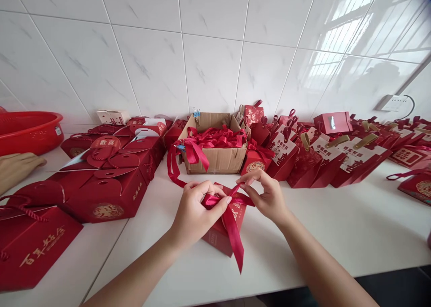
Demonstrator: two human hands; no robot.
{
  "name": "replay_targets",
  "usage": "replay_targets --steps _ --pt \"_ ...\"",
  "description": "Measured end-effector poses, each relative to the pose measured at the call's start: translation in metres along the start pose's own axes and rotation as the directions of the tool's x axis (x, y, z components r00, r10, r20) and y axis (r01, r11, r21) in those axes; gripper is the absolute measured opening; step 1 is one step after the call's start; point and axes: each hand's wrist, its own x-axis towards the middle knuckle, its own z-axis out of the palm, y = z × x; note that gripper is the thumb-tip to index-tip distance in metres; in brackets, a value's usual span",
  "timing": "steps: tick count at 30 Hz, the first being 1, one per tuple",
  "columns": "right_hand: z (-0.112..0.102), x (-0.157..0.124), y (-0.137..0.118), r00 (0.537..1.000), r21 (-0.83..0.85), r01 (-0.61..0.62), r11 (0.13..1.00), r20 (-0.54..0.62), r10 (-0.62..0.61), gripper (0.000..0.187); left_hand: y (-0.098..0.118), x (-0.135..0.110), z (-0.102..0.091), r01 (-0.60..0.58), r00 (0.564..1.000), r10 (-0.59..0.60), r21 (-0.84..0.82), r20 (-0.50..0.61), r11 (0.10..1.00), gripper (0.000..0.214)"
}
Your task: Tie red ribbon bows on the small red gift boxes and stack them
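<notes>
2 hands on 1 ribbon (235, 237), over a small red box (217, 239) on the white table (272, 271).
Left hand (198, 210): thumb and fingers pinched together on the ribbon at its crossing, above the box. Right hand (264, 194): thumb and index clamped on a ribbon section just beside it. 1 tail hangs down over the box. Cardboard carton (224, 161) of loose ribbons (218, 138) sits just behind; red gift boxes (133, 191) left, tall bags (308, 161) right. Another person's hand (18, 170) is at far left.
</notes>
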Motion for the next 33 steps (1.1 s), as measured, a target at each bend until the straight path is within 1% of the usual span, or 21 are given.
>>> replay_targets --steps 2,5,8,10,13,20,22,26,28,30,33 --pt "0.001 0.000 -0.002 1.000 0.073 -0.029 0.997 -0.010 0.030 0.014 0.001 0.001 -0.001 0.022 1.000 -0.020 -0.062 0.019 0.998 0.038" --pt "0.002 -0.001 -0.003 0.995 0.207 -0.098 0.973 -0.006 0.102 0.010 0.002 0.002 -0.002 0.084 0.995 -0.071 -0.198 0.072 0.977 0.041" --pt "0.002 -0.001 -0.004 0.983 0.288 -0.181 0.940 0.040 0.177 0.013 0.003 0.003 -0.003 0.143 0.988 -0.119 -0.269 0.103 0.953 0.043" --pt "0.001 0.000 -0.004 0.971 0.281 -0.239 0.930 0.090 0.222 0.017 0.003 0.003 -0.003 0.164 0.984 -0.138 -0.283 0.112 0.945 0.043" --pt "0.001 0.002 -0.003 0.956 0.238 -0.281 0.930 0.154 0.249 0.014 0.004 0.003 -0.003 0.196 0.978 -0.163 -0.301 0.132 0.933 0.043" --pt "0.002 0.002 -0.004 0.966 0.244 -0.249 0.937 0.128 0.223 0.011 0.002 0.004 -0.003 0.241 0.964 -0.189 -0.320 0.186 0.916 0.042" --pt "0.002 0.001 -0.003 0.959 0.315 -0.281 0.906 0.131 0.252 0.010 0.003 0.004 -0.003 0.230 0.965 -0.174 -0.323 0.195 0.918 0.042" --pt "0.005 0.000 0.000 0.917 0.535 -0.393 0.748 0.167 0.362 0.009 0.004 0.004 -0.002 0.184 0.974 -0.135 -0.287 0.183 0.940 0.046" --pt "0.007 -0.001 0.003 0.902 0.589 -0.418 0.692 0.176 0.395 0.009 0.003 0.004 -0.001 0.166 0.977 -0.123 -0.255 0.176 0.952 0.047" --pt "0.008 -0.002 0.005 0.896 0.599 -0.423 0.680 0.164 0.413 0.011 0.002 0.004 -0.001 0.156 0.978 -0.116 -0.235 0.175 0.959 0.047" --pt "0.010 -0.003 0.007 0.898 0.578 -0.414 0.704 0.133 0.419 0.013 0.001 0.004 -0.001 0.158 0.977 -0.118 -0.232 0.178 0.960 0.045"
